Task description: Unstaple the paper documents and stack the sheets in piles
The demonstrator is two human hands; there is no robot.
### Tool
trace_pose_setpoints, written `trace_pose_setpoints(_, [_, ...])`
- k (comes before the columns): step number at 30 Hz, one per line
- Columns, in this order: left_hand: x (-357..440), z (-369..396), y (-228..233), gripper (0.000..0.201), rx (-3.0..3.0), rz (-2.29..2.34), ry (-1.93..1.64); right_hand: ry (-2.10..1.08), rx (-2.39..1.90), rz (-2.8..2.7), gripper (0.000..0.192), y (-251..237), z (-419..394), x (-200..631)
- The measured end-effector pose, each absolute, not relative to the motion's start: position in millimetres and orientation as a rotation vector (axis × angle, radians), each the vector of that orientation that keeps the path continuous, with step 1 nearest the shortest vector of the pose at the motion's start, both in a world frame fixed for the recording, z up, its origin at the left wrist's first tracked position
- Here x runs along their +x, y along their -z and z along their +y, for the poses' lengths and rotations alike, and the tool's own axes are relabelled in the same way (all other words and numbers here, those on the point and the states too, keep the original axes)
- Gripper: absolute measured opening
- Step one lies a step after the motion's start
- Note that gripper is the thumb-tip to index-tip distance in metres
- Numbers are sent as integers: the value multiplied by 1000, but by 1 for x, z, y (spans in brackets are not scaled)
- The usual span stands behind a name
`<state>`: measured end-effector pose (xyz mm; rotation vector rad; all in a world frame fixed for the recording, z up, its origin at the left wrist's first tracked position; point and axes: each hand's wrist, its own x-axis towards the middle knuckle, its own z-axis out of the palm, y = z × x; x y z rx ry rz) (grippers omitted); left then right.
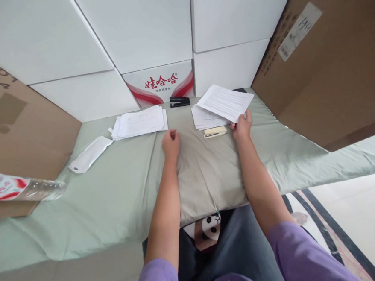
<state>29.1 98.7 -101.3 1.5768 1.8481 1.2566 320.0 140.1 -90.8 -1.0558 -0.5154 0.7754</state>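
Observation:
My right hand (242, 126) pinches the near right corner of a printed sheet of paper (226, 102), which is tilted above the right paper stack (207, 118). My left hand (171, 142) rests on the cloth with its fingers curled; whether anything is in them is hidden. Just beyond it lies the left paper stack (141, 122), its sheets slightly fanned. A cream stapler (215, 132) sits in front of the right stack, near my right hand. Farther back, between the two stacks, is a black stapler (179, 101).
Green cloth (120, 183) covers the work surface. White boxes (154, 27) wall off the back; cardboard boxes (333, 70) stand at both sides. At left are a white pouch (91, 154) and a water bottle (24, 187). A dark object (241, 90) shows behind the raised sheet.

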Motion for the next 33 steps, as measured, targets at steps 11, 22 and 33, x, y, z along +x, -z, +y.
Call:
trace_pose_setpoints(11, [30, 96, 98, 19, 1591, 1860, -1198, -962, -893, -408, 49, 83, 133, 332])
trace_pose_setpoints(22, [32, 95, 96, 16, 1647, 1893, -1113, -1084, -690, -454, 51, 81, 134, 331])
trace_pose_setpoints(33, [67, 134, 91, 35, 1995, 1691, -878, -1191, -655, -439, 33, 83, 134, 322])
